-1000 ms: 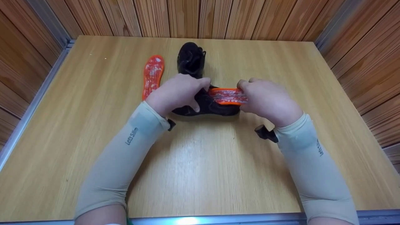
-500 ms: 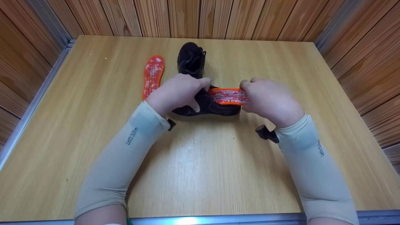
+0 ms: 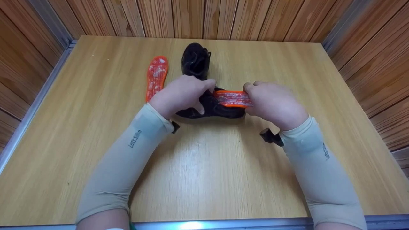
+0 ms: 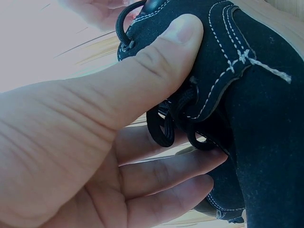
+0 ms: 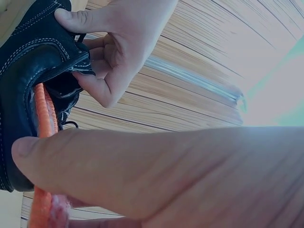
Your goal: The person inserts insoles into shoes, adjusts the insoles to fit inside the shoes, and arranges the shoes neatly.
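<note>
A black shoe [image 3: 223, 111] with white stitching lies crosswise on the table, its heel toward the right. My left hand [image 3: 183, 95] grips it near the laces, the thumb [image 4: 175, 42] pressed on its side and the fingers curled behind its upper. An orange-edged insole [image 3: 233, 98] with a red and white marbled face sticks out of the shoe's opening; its front part is hidden inside. Its outer end is pinched by my right hand [image 3: 276, 103], with the thumb [image 5: 42, 154] against the orange edge just above the heel.
Behind my left hand stands a second black shoe [image 3: 195, 60], its toe pointing away. Left of that shoe a second insole [image 3: 157, 75] lies flat, partly covered by my left hand. Wooden panels [image 3: 204, 19] wall the table [image 3: 198, 179] at the back and sides.
The right hand shifts slightly right and then back left with the end of the insole. My left hand and the shoe stay in place.
</note>
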The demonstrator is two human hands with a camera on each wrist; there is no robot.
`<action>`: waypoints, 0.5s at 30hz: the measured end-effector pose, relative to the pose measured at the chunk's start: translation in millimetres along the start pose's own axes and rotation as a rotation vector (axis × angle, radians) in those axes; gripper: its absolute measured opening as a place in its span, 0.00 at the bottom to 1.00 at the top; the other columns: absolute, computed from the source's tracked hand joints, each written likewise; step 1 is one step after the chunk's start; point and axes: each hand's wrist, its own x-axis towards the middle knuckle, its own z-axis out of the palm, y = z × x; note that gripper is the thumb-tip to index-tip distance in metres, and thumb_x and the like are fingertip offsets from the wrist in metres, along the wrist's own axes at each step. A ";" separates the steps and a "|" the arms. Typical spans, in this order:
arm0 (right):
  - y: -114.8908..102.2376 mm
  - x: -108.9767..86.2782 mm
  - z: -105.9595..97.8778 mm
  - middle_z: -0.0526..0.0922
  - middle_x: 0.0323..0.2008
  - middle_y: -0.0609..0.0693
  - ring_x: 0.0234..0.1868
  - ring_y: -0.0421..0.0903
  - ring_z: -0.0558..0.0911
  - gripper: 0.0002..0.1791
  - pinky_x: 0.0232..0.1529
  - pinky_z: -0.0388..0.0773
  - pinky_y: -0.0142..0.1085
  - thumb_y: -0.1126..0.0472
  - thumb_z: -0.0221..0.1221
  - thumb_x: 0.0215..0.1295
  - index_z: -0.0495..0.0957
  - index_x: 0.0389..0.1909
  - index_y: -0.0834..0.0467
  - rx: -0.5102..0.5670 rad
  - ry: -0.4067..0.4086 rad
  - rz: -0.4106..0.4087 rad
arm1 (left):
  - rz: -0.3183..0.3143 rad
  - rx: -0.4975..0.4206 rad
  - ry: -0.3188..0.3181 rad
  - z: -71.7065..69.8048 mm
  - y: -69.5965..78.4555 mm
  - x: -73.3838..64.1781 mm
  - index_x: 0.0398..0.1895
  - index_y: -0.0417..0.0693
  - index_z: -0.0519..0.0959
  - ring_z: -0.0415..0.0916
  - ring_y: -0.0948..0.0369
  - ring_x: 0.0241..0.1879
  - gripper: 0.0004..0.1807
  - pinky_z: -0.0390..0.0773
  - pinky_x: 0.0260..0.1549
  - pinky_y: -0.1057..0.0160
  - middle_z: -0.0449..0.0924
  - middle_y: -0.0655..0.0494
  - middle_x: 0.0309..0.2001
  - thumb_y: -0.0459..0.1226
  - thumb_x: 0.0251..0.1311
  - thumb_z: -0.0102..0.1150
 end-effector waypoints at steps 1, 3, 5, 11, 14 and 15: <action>0.0 0.1 0.3 0.87 0.49 0.62 0.44 0.59 0.87 0.27 0.43 0.86 0.57 0.59 0.74 0.65 0.79 0.62 0.61 -0.001 0.004 -0.002 | 0.000 0.002 0.001 0.1 -0.1 0.2 0.57 0.58 0.75 0.85 0.52 0.46 0.31 0.86 0.55 0.45 0.90 0.51 0.51 0.45 0.55 0.85; -0.2 0.1 0.5 0.87 0.49 0.62 0.43 0.59 0.87 0.26 0.41 0.86 0.57 0.59 0.73 0.65 0.79 0.62 0.62 -0.003 0.010 -0.005 | 0.000 0.002 0.001 0.1 -0.5 0.5 0.56 0.58 0.75 0.85 0.51 0.46 0.31 0.86 0.55 0.45 0.90 0.50 0.51 0.45 0.55 0.86; -0.6 0.3 0.5 0.87 0.48 0.62 0.43 0.60 0.87 0.26 0.40 0.86 0.57 0.59 0.73 0.65 0.79 0.61 0.62 -0.002 0.015 -0.005 | -0.004 -0.001 0.004 -0.2 -0.6 0.7 0.56 0.58 0.75 0.85 0.51 0.46 0.31 0.86 0.54 0.45 0.90 0.50 0.50 0.45 0.54 0.86; -2.1 1.1 0.3 0.87 0.50 0.62 0.44 0.61 0.88 0.28 0.40 0.86 0.59 0.57 0.74 0.66 0.79 0.64 0.61 0.001 0.001 0.010 | -0.020 -0.008 -0.012 -1.3 0.1 1.0 0.57 0.59 0.75 0.84 0.51 0.46 0.31 0.86 0.54 0.45 0.90 0.49 0.52 0.45 0.55 0.86; -2.3 2.5 1.0 0.87 0.51 0.62 0.45 0.61 0.88 0.30 0.41 0.87 0.59 0.56 0.73 0.67 0.78 0.66 0.61 0.009 -0.017 0.019 | -0.022 -0.006 -0.020 -1.0 0.4 1.4 0.58 0.59 0.75 0.84 0.51 0.47 0.31 0.86 0.56 0.45 0.90 0.50 0.53 0.44 0.55 0.85; -2.1 2.9 1.3 0.87 0.52 0.62 0.46 0.61 0.88 0.30 0.41 0.87 0.59 0.56 0.73 0.67 0.78 0.66 0.60 0.014 -0.023 0.021 | -0.023 -0.007 -0.022 -0.9 0.5 1.6 0.58 0.59 0.75 0.84 0.51 0.47 0.31 0.86 0.56 0.45 0.90 0.50 0.54 0.45 0.56 0.85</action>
